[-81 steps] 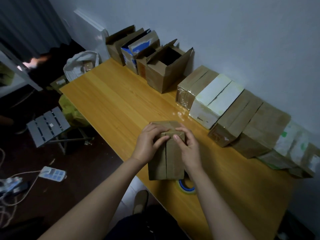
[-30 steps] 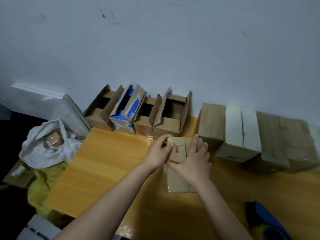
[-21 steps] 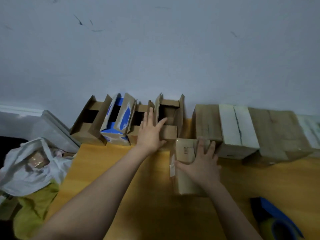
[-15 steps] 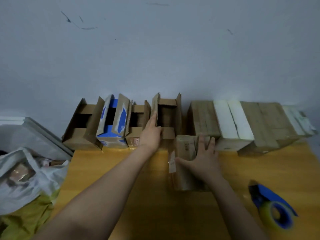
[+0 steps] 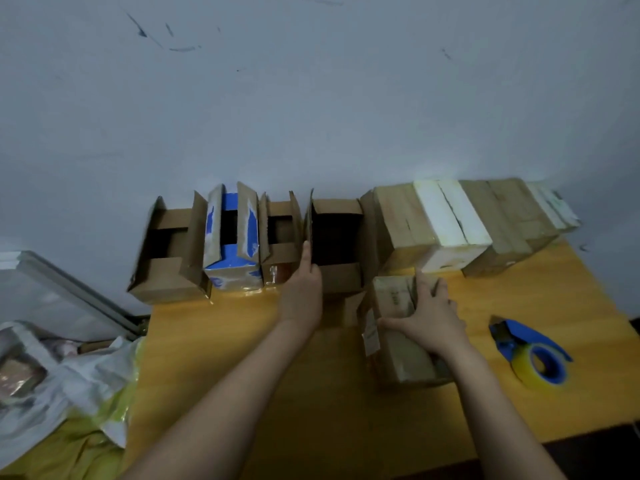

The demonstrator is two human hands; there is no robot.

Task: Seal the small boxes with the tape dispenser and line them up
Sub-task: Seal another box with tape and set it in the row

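A small taped brown box [image 5: 398, 344] lies on the wooden table [image 5: 242, 358], just in front of the row along the wall. My right hand [image 5: 427, 318] rests on top of it with fingers spread and the thumb on its left side. My left hand [image 5: 304, 285] reaches forward, its straight fingers touching the left flap of an open brown box [image 5: 337, 275]. The blue tape dispenser [image 5: 533, 355] with a yellowish roll lies on the table to the right, and neither hand touches it.
Three more open boxes stand left of the one I touch: brown [image 5: 277, 275], blue-and-white [image 5: 232, 271], brown [image 5: 166, 282]. Closed boxes line the wall to the right, brown [image 5: 398, 223] and white [image 5: 450, 220] among them. A white plastic bag [image 5: 52, 375] sits off the table's left edge.
The taped box moved from near the front edge up to the row. My left hand left it and reached the open box's flap. My right hand stayed on top.
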